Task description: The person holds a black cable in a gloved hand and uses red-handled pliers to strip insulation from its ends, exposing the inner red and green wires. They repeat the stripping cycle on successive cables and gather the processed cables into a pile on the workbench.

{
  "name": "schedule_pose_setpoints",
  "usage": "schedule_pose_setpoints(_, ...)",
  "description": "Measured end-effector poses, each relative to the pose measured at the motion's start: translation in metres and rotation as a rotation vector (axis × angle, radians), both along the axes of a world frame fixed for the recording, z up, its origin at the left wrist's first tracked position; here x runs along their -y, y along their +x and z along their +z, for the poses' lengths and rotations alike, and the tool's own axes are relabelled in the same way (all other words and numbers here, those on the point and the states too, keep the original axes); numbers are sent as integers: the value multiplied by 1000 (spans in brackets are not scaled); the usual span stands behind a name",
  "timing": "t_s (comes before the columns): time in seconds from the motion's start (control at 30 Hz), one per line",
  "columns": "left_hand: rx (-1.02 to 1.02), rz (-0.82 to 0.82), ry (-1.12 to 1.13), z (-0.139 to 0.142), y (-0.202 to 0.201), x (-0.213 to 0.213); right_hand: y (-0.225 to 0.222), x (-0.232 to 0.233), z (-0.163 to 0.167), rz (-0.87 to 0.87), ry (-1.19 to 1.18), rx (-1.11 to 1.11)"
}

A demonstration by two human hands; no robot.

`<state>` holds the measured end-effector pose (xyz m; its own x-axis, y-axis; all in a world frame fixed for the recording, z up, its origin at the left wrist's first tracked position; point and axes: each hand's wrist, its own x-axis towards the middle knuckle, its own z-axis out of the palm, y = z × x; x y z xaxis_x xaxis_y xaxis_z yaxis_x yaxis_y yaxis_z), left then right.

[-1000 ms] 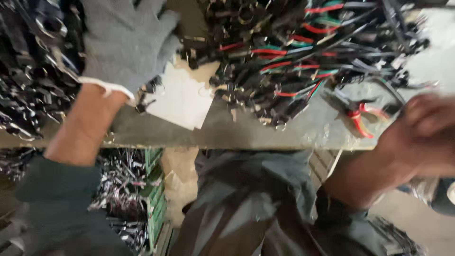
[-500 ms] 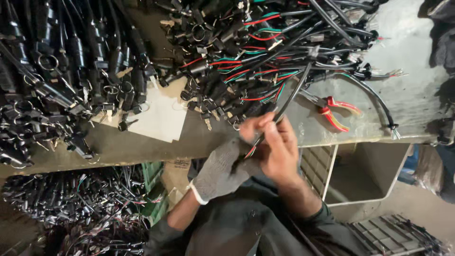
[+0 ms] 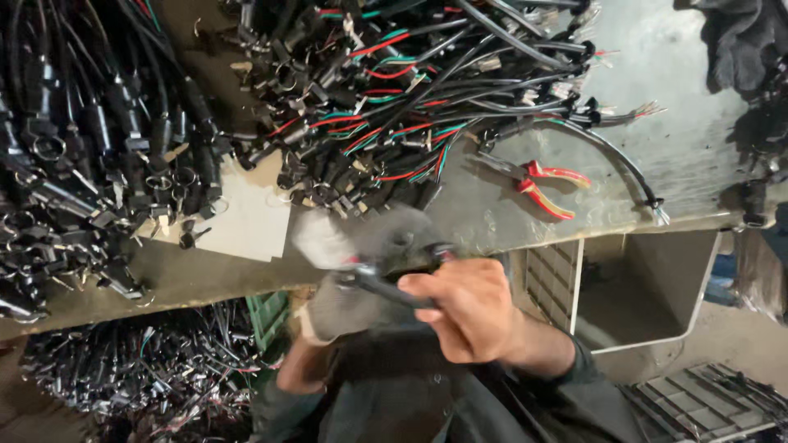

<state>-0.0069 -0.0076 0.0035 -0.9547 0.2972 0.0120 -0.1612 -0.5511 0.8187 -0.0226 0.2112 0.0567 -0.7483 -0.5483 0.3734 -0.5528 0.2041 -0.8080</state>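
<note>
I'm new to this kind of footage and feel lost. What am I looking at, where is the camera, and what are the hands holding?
The camera sits on a person's head and looks down at their own two hands at the edge of a grey workbench. The left hand wears a grey glove and is blurred; the bare right hand grips a black cable that both hands hold between them. On the bench lie a big pile of black cables with red and green wires, another heap of black cables, a pale sheet and red-handled pliers. More cables lie below the bench.
</note>
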Motion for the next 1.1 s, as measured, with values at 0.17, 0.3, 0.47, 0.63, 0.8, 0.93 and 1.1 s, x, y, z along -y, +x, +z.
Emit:
schedule_pose_setpoints(0.17,66,289,133,22,-4,-9,1,27,-9,-123,289,-77)
schedule_pose_setpoints(0.3,-155,236,-368,34,-7,-19,-6,22,-11,-178,342,-49)
schedule_pose_setpoints(0.47,151,-26,-246,40,9,-48,-27,-11,42,-131,-94,109)
schedule_pose_setpoints(0.63,-683,-57,-547,36,22,-80,-23,-40,74,74,-829,645)
schedule_pose_setpoints(0.8,-605,-315,-551,37,12,-61,-12,-58,37,172,-904,616)
schedule_pose_setpoints(0.93,-422,-405,-515,28,-6,-45,-31,-59,14,-148,-1182,563)
schedule_pose_setpoints(1.1,148,-195,123,35,-14,-20,-50,-23,-36,816,-2567,2045)
